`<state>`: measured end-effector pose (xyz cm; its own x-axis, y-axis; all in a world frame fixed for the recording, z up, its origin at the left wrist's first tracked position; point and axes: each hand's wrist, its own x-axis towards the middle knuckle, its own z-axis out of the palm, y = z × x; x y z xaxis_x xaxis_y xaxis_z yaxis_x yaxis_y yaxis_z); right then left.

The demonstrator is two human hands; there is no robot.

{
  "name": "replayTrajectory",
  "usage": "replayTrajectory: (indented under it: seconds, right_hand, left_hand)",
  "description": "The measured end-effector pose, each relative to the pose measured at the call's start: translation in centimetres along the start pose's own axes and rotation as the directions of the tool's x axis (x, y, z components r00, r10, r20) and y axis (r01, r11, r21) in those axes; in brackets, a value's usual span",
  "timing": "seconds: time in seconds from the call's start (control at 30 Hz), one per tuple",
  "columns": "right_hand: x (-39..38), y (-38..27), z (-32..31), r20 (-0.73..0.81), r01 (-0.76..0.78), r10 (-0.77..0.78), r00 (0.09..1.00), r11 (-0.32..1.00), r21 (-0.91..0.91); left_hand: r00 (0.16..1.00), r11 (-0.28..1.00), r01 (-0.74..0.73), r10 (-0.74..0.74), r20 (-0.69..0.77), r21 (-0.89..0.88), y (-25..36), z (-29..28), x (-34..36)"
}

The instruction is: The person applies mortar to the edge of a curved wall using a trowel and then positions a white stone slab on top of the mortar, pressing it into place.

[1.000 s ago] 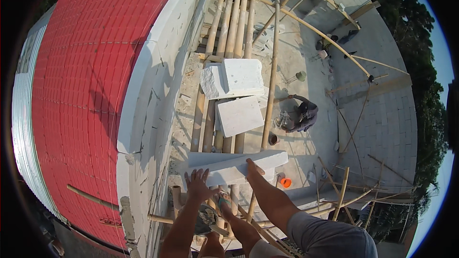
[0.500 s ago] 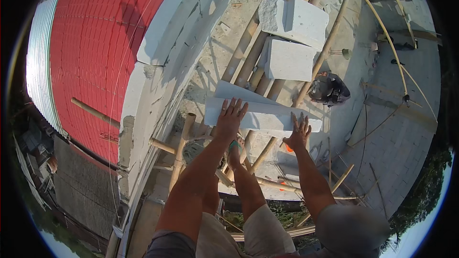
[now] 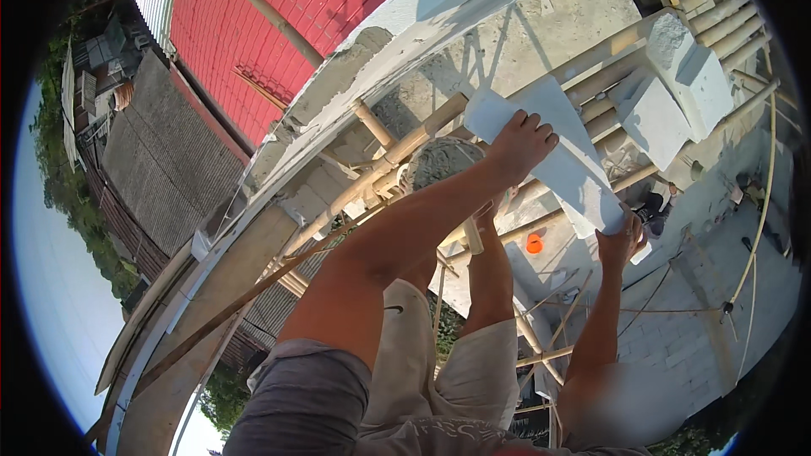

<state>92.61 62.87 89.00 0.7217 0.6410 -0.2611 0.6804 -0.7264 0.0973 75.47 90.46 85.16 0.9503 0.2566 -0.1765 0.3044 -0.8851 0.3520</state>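
Left hand, right of centre in the frame, has its fingers curled over a long white block, and the right hand has the lower right end. More white pieces sit on bamboo poles upper right. Bright orange thing just below the block, red roof up top left of centre.

A: What sort of place is this?
B: An open-air building site.
A: What shows it?
B: Scaffold poles with white blocks over them, a bare block wall with its joints showing, and grey mortar. A red roof slopes just alongside.
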Motion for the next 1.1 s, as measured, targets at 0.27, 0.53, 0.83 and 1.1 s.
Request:
replayTrajectory:
  seconds: [0.27, 0.53, 0.83, 1.1]
  right_hand:
    - [0.1, -11.0, -17.9, -0.122, 0.449, -0.432, 0.894, 0.868, 0.212]
    - [5.2, -25.8, -33.2, -0.299, 0.848, -0.795, 0.528, 0.515, 0.128]
    - [7.7, -44.8, -36.9, -0.426, 0.989, -0.897, 0.116, 0.144, -0.034]
    - [7.9, -56.5, -27.4, -0.255, 0.997, -0.965, -0.065, -0.052, -0.060]
  left_hand:
    - [0.975, 0.982, 0.186, -0.187, -0.123, -0.022, -5.4, -19.2, -14.7]
    - [0.853, 0.871, 0.460, -0.379, -0.357, 0.174, -10.6, -32.9, -29.0]
    - [0.573, 0.596, 0.803, -0.779, -0.254, -0.018, -16.8, -34.5, -44.3]
    - [0.381, 0.370, 0.910, -0.924, 0.026, -0.185, -23.6, -21.6, -49.6]
